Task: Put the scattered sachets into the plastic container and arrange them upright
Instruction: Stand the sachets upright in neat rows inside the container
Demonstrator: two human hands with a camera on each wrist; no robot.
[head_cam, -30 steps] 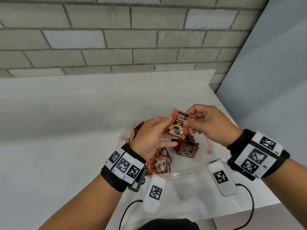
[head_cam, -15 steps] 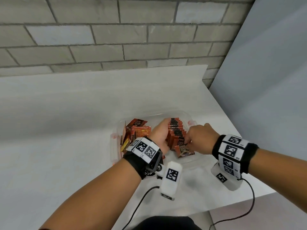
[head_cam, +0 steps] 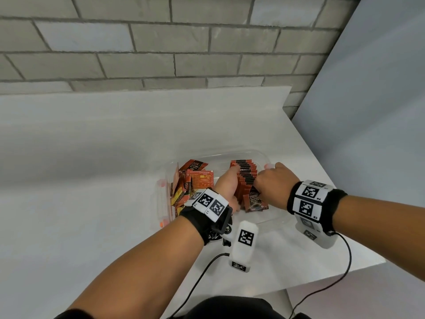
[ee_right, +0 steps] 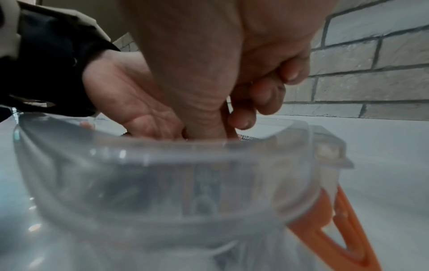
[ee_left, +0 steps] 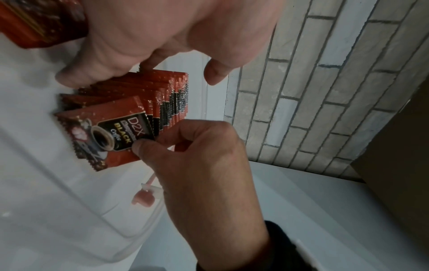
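A clear plastic container stands on the white table. Inside it, a row of upright red sachets runs front to back. My left hand lies along the row's left side, its fingers resting against the packs. My right hand pinches the top corner of the front sachet between thumb and forefinger, and holds it upright at the near end of the row. A loose heap of sachets lies in the container's left part. The right wrist view looks through the blurred container wall.
The container has orange latches on its sides; one latch hangs open on the right. The table's right edge runs close past the container. A brick wall stands behind. Wrist-camera cables trail toward me.
A second ago both hands held one sachet above the container. They have since come down into it, and the sachet now stands at the near end of the row.
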